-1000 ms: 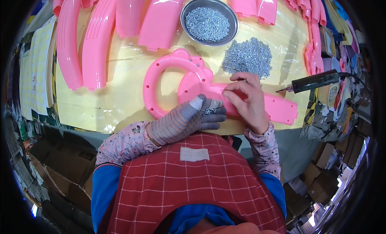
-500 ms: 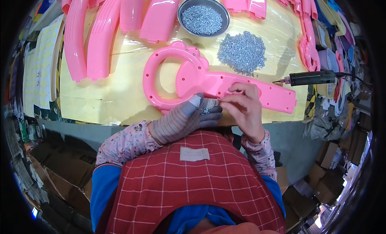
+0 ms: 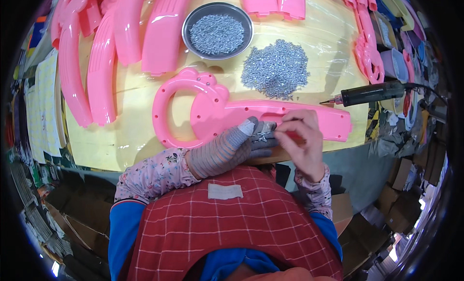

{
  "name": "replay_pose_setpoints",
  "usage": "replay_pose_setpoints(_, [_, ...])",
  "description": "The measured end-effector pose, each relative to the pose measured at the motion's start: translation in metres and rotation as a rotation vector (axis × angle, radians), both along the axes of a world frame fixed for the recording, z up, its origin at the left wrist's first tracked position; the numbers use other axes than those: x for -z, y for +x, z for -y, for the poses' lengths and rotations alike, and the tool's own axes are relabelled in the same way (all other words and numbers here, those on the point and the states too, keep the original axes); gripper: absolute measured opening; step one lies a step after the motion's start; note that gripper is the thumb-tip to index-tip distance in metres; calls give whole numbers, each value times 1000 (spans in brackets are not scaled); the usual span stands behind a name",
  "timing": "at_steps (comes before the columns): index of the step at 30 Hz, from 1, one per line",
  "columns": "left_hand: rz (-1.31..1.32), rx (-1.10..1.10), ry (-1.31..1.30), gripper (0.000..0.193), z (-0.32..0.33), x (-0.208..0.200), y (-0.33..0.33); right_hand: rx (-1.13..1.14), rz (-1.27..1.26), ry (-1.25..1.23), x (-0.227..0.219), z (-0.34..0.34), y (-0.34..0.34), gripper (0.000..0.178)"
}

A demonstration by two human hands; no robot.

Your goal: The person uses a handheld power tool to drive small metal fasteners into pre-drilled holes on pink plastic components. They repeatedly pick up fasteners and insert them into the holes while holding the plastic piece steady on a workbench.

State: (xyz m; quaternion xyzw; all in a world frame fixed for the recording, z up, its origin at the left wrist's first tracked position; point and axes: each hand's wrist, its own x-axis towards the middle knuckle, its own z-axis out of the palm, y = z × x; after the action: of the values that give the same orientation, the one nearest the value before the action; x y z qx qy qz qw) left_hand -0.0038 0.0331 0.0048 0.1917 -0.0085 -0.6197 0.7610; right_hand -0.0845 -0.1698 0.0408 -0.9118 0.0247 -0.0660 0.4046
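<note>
Pink piece point(image 3: 226, 115) glossy, ring-ended, long-handled, dotted with holes point(image 3: 246, 108). Gloved left grip point(image 3: 232, 147) spread beneath silvery screws point(image 3: 262, 136); right grip point(image 3: 305, 145) pinched together, contents unclear from here.

The gloved left hand point(image 3: 227, 148) is partly hiding the pink ring-ended piece point(image 3: 232, 118). Near that piece, shiny bits point(image 3: 262, 135) in that hand are blurring together, and the right hand point(image 3: 305, 143) is concealing anything between its fingertips. Beyond it, curved pink parts point(image 3: 166, 32) are running off the view's top.

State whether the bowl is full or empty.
Partly full: screws lie in the bowl, leaving some of its inner wall bare.
</note>
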Motion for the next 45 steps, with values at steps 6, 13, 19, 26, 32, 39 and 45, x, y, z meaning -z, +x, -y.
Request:
replay_pose_setpoints(6, [-36, -3, 32, 60, 14, -2, 10, -7, -9, -24, -8, 15, 11, 16])
replay_pose_setpoints(13, [117, 5, 23, 74, 20, 5, 4, -11, -56, -49, -3, 8, 9, 17])
replay_pose_setpoints(19, [41, -8, 38, 66, 15, 8, 2, 58, -6, -72, -7, 14, 12, 13])
replay_pose_setpoints(26, [25, 30, 55, 66, 9, 9, 0, 57, 41, -226, 7, 20, 27, 15])
replay_pose_setpoints(32, [73, -3, -16, 62, 14, 5, -13, -24, 45, -62, -10, 6, -9, 19])
replay_pose_setpoints(39, [4, 22, 12, 58, 14, -6, -33, 38, 147, -60, 7, -3, -42, 23])
replay_pose_setpoints(45, [-58, 62, 67, 58, 5, 10, -38, 86, 335, -330, 21, 2, -31, 21])
